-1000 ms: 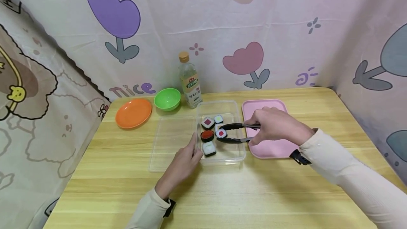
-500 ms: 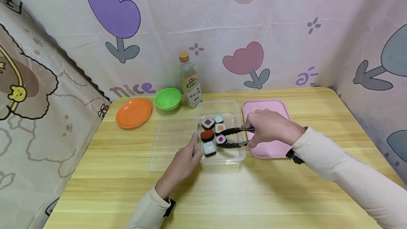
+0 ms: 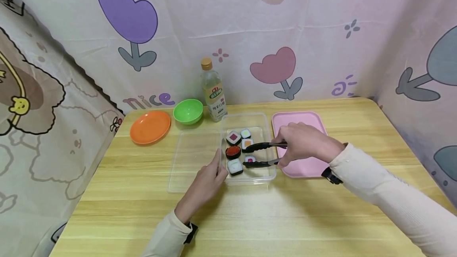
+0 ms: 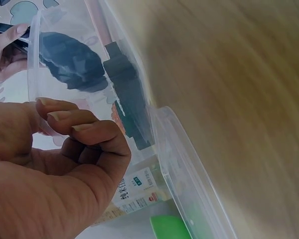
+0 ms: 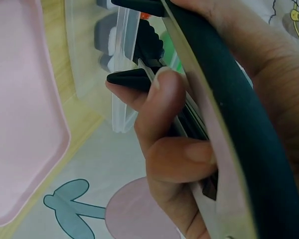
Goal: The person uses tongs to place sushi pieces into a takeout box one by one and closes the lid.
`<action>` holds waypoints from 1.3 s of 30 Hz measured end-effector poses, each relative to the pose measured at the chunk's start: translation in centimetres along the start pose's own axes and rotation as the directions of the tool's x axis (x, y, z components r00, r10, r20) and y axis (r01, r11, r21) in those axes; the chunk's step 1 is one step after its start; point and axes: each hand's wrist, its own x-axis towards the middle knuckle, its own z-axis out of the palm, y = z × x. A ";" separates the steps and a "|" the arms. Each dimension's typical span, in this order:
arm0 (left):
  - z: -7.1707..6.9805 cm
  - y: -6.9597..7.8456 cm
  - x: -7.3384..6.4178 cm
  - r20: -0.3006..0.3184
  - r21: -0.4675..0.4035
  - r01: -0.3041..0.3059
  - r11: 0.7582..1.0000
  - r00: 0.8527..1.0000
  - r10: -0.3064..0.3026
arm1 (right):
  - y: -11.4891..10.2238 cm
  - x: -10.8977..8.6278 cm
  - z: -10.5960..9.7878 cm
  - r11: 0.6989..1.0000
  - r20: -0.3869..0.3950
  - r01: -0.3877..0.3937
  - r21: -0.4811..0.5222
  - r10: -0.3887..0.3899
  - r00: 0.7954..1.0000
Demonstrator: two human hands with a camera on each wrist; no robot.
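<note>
In the head view, a clear plastic box [image 3: 264,171] holds several toy sushi pieces. My left hand [image 3: 207,181] grips the box's left wall, its fingers curled at the rim in the left wrist view. My right hand [image 3: 303,142] holds black-tipped tongs [image 3: 258,146] reaching in over the right wall, their arms spread apart. A small red-centred sushi roll [image 3: 250,159] lies partly hidden behind the nearer tong arm. The farther arm is beside the orange-centred roll [image 3: 247,143]. Left of them sit the red roe sushi [image 3: 233,152], a white-topped roll [image 3: 235,166] and a dark-red-centred roll [image 3: 233,137].
Left of the box lies a clear lid [image 3: 192,162]. Behind stand a bottle [image 3: 214,98], a green bowl [image 3: 188,111] and an orange plate [image 3: 150,127]. A pink tray [image 3: 296,169] lies to the right, under my right forearm and hand.
The red-centred roll, earlier between the tong tips against the orange-centred one, now lies lower, nearer me. The tong arms have spread wider. My left hand stays put.
</note>
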 end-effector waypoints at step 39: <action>0.0 -0.1 0.1 0.022 -0.008 0.014 1.000 1.000 -0.014 | 10.3 -5.1 -0.1 0.873 -0.320 -0.240 0.425 0.393 0.862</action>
